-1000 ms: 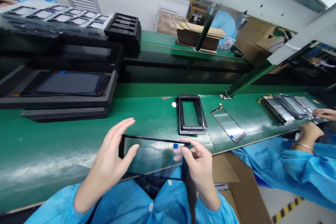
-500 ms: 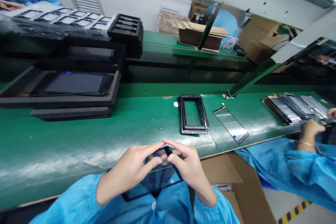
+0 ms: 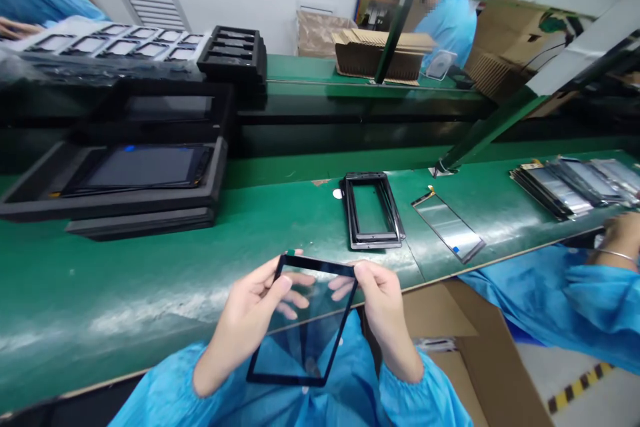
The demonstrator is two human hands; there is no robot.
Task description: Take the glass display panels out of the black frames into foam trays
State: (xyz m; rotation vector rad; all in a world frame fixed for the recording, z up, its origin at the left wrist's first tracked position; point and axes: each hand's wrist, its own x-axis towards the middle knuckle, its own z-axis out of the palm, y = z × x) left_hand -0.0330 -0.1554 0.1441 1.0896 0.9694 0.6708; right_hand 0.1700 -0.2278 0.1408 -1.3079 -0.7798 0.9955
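A black-framed glass touch panel [image 3: 305, 340] gripped at its edges between left hand [image 3: 250, 320] and right hand [image 3: 385, 307], over the green workbench [image 3: 150, 273] edge, black rectangular jig [image 3: 373, 210], loose glass panel [image 3: 447, 225], stacked panels [image 3: 553, 190] on the bench, cardboard box [image 3: 480, 340] below

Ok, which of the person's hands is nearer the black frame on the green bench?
Right hand: nearer, on the near side of the black frame. Left hand: farther off, to the frame's left. Both hold a black-bordered glass panel.

**Black-edged glass panel [image 3: 305, 343] held in both hands**
Left hand [image 3: 250, 307] and right hand [image 3: 385, 313] grip its far corners above the green workbench [image 3: 150, 267].
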